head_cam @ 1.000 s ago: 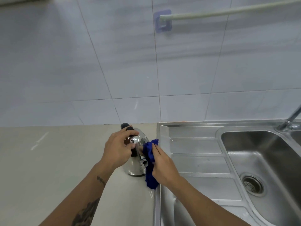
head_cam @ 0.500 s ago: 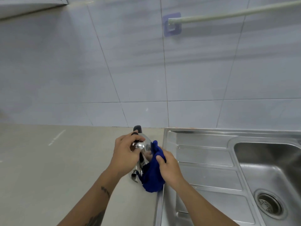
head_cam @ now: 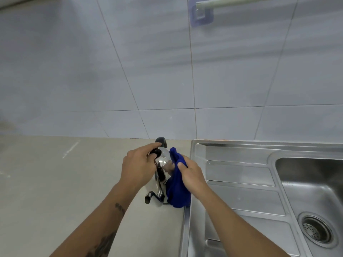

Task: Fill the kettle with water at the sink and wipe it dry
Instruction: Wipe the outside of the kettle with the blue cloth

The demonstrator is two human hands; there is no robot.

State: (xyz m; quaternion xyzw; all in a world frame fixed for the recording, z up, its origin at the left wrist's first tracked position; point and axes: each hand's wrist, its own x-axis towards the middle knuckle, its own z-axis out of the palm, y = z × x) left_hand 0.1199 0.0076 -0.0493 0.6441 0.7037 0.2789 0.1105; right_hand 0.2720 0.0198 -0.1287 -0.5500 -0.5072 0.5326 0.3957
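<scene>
Wiping a steel kettle on the counter beside the sink.

Left hand point(head_cam: 136, 168) clamped on the kettle's black lid knob point(head_cam: 155, 153), pinning the body steady against the rubbing. Right hand point(head_cam: 191, 176) closed on a bunched blue cloth point(head_cam: 177, 191), pressing it to the right flank of the stainless kettle point(head_cam: 163, 160), cloth trailing down to the base. Kettle standing on the beige countertop point(head_cam: 55, 182), just left of the sink's ribbed drainboard point(head_cam: 239, 175), probably kept off the wet steel to stay dry. Basin point(head_cam: 315, 191) well apart at right. Spout point(head_cam: 149, 197) apparently the dark tube pointing near-left, though hard to tell.
</scene>
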